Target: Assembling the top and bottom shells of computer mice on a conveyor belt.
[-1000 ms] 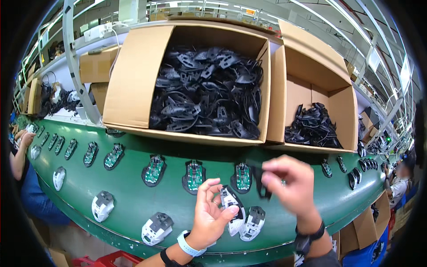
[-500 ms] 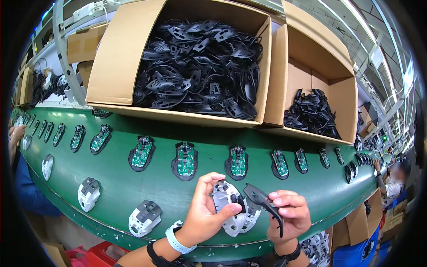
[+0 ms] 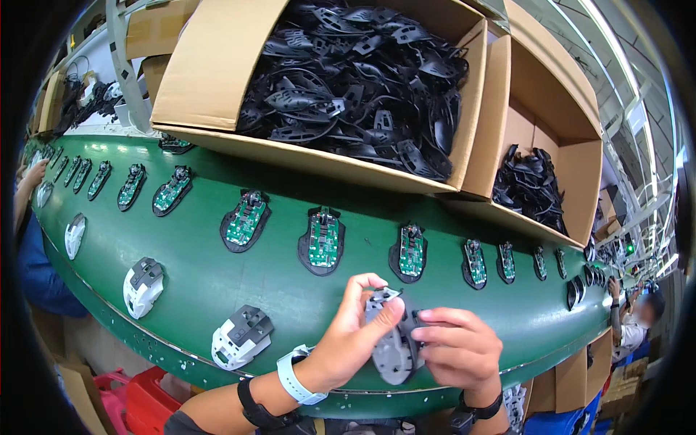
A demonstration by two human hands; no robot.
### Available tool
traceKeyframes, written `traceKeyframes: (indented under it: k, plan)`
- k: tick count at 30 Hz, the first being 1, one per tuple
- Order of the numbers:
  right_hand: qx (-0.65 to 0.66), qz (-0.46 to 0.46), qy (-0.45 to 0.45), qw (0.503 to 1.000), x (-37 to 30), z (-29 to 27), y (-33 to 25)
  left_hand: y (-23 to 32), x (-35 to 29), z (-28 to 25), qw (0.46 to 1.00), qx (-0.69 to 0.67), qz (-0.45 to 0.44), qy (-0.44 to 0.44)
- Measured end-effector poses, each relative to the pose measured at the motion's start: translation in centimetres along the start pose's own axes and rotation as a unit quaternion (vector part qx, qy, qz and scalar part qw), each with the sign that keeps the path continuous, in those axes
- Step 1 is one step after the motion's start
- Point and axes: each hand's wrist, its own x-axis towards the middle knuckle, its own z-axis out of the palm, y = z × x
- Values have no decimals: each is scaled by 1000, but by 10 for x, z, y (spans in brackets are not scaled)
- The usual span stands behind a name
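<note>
My left hand is closed round a white and grey computer-mouse shell, thumb over its upper end, above the near edge of the green bench. On the shell's right side, my right hand has its fingers bent round a thin black side piece. The fingers cover most of this piece, and whether it sits in the shell I cannot tell. To the left on the bench lie more white and grey mouse shells, the nearest one flat.
Mouse bases with green circuit boards stand in a row along the green bench. Behind them are a large carton of black plastic parts and a smaller carton. Another person is at far right; a red stool is lower left.
The black piece, held apart from the shell before, has been brought against its right side. The shell has turned in my left hand, now showing its greyish outside. The whole view has shifted slightly.
</note>
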Motion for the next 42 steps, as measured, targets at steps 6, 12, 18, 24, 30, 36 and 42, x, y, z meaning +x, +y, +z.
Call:
traceKeyframes:
  k: [6, 12, 18, 24, 30, 36, 42]
  plan:
    - [416, 310, 84, 851, -10, 37, -29, 3, -4, 11, 976, 59, 207, -22]
    - [477, 409, 67, 775, -19, 33, -23, 10, 0, -4, 953, 199, 217, -65]
    - [306, 362, 62, 878, -43, 12, -16, -1, -2, 7, 951, 199, 201, -128]
    - [341, 295, 42, 892, -58, -5, -17, -18, -6, 29, 907, 322, 240, -125]
    - [373, 297, 68, 877, -73, -26, -17, -30, 8, 44, 903, 318, 174, -229]
    - [291, 341, 96, 888, -90, -38, -13, -39, -7, 31, 888, 361, 198, -207]
    - [32, 327, 121, 937, -124, -89, 28, -42, -6, 17, 916, 319, 180, -162]
